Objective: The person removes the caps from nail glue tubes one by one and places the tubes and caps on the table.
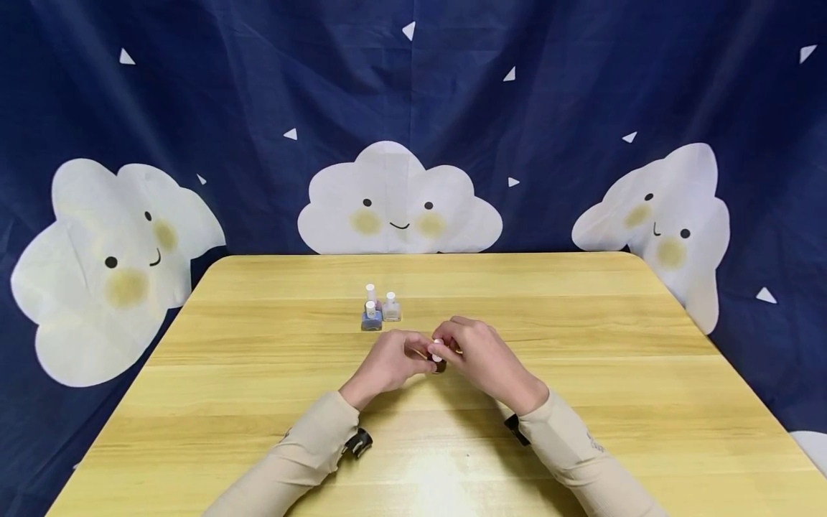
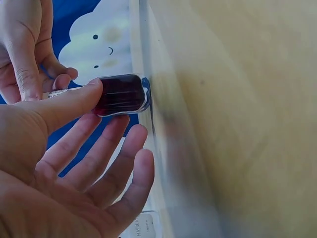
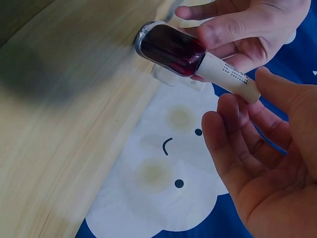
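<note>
The left hand (image 1: 393, 357) pinches the red bottle (image 3: 171, 49), held between the hands; the right hand (image 1: 486, 353) pinches its cap (image 3: 225, 74); three other bottles (image 1: 371, 322) stand ahead of the left hand; any twist would likely go best with the red bottle gripped firmly, upright and steady

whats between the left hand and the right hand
A dark red bottle with a white cap: the left hand holds the bottle, the right hand the cap. The right wrist view shows it best.
</note>
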Motion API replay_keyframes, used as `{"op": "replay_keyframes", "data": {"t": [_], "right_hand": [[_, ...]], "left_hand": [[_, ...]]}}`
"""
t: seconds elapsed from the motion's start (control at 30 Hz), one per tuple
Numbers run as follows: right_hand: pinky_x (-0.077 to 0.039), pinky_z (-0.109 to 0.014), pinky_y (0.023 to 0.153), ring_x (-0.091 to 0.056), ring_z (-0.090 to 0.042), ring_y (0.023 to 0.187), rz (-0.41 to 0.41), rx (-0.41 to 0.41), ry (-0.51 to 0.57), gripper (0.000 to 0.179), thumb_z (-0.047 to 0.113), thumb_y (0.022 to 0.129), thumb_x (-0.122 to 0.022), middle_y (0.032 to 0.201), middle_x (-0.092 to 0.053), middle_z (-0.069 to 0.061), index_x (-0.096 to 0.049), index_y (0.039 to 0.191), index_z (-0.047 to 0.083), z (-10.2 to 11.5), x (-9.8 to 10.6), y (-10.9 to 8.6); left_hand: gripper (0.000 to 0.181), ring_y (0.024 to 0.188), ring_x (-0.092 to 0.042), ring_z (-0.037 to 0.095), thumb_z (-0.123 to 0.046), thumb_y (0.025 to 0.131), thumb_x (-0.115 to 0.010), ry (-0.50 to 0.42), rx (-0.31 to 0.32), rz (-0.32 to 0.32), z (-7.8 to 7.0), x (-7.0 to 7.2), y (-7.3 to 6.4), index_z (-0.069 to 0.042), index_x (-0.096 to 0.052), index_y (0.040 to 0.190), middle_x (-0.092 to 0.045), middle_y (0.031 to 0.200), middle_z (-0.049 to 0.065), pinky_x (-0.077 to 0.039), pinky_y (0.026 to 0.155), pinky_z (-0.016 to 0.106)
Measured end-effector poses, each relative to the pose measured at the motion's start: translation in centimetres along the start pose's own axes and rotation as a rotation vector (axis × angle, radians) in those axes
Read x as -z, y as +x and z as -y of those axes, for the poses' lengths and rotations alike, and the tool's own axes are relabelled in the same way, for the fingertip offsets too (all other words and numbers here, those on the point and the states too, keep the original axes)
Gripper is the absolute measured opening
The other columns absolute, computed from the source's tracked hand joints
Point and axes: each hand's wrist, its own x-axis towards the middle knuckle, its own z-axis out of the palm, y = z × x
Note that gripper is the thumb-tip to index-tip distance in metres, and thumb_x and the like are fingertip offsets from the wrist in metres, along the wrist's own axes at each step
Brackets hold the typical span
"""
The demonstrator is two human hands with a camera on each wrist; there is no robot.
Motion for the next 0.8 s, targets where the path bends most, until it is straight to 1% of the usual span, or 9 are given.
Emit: {"op": "replay_keyframes", "data": {"t": [0.33, 0.57, 0.8], "right_hand": [[-0.044, -0.019, 0.057, -0.048, -0.002, 0.063, -0.006, 0.030, 0.012, 0.011, 0.020, 0.096, -0.074, 0.074, -0.057, 0.008, -0.072, 0.090, 0.011, -0.12, -0.13, -0.02], [-0.044, -0.020, 0.057, -0.047, -0.002, 0.063, 0.021, 0.031, 0.017, 0.012, 0.021, 0.096, -0.074, 0.074, -0.056, 0.008, -0.072, 0.091, 0.011, -0.21, 0.28, 0.05], [-0.044, -0.020, 0.057, -0.047, -0.001, 0.062, 0.046, 0.023, 0.030, 0.012, 0.021, 0.096, -0.074, 0.072, -0.058, 0.009, -0.073, 0.089, 0.011, -0.22, 0.50, 0.01]], "left_hand": [[0.018, 0.088, -0.072, 0.014, -0.011, 0.086, -0.083, -0.085, 0.024, 0.028, 0.47, -0.13, 0.01, -0.012, -0.078, 0.103, -0.078, 0.100, 0.002, -0.056, 0.081, 0.031], [0.018, 0.094, -0.074, 0.019, -0.006, 0.086, -0.081, -0.184, 0.017, 0.059, 0.63, -0.24, 0.14, -0.006, -0.075, 0.104, -0.077, 0.103, 0.008, -0.060, 0.081, 0.031], [0.016, 0.092, -0.073, 0.018, -0.005, 0.086, -0.080, -0.189, -0.005, 0.072, 0.68, -0.29, 0.15, -0.006, -0.074, 0.101, -0.076, 0.099, 0.006, -0.059, 0.085, 0.031]]}}
